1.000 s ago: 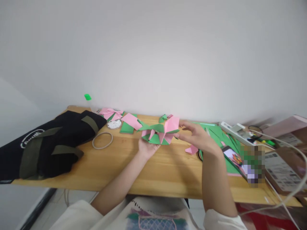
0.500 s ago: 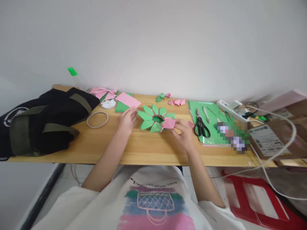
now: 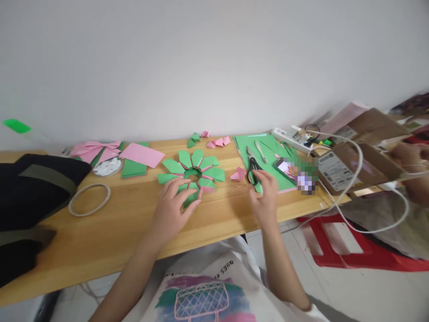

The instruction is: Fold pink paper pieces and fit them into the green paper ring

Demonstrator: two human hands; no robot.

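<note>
A ring of green and pink folded paper petals (image 3: 214,174), shaped like an open flower, lies on the table. My left hand (image 3: 174,205) rests on its near left side, fingers spread over the green petals. Over to the right, my right hand (image 3: 264,197) is at the handles of the black scissors (image 3: 254,165), its thumb and fingers apart. Whether its fingertips touch the handles I cannot tell. Between the ring and the scissors sits a small pink folded paper piece (image 3: 238,174).
Green sheets (image 3: 278,154) lie under the scissors, a craft knife (image 3: 260,152) and a phone (image 3: 284,167). Pink paper (image 3: 142,154), a white hoop (image 3: 89,200) and a black bag (image 3: 33,188) are leftward. Right: a cardboard box (image 3: 351,167), a white cable, another person's hand (image 3: 407,154).
My right hand has let go of the pink part at the ring and moved right to the scissors. My left hand has come onto the petals. The view has swung right.
</note>
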